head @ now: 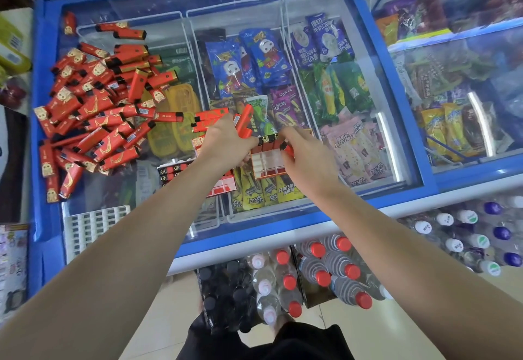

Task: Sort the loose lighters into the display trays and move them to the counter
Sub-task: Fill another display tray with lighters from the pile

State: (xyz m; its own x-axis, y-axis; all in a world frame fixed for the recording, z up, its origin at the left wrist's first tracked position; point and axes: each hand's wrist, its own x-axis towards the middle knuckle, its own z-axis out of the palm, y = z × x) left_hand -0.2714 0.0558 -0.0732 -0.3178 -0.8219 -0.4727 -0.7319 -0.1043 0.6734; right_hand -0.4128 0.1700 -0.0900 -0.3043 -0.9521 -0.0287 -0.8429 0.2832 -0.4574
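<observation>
A big heap of loose red lighters [93,110] lies on the left of the freezer's glass lid [325,5]. A small display tray [268,165] with white slots sits on the glass in the middle, with a few lighters standing in its far row. My left hand [223,140] grips a bunch of red lighters [243,119] just left of that tray. My right hand [305,158] pinches one red lighter [287,148] over the tray's right side. A second tray [198,174], partly filled, lies under my left forearm.
An empty white slotted tray [93,225] rests at the freezer's near left corner. Ice cream packets [254,59] fill the baskets under the glass. Packs of bottled water [319,272] stand on the floor against the freezer's front. Boxes crowd the left edge.
</observation>
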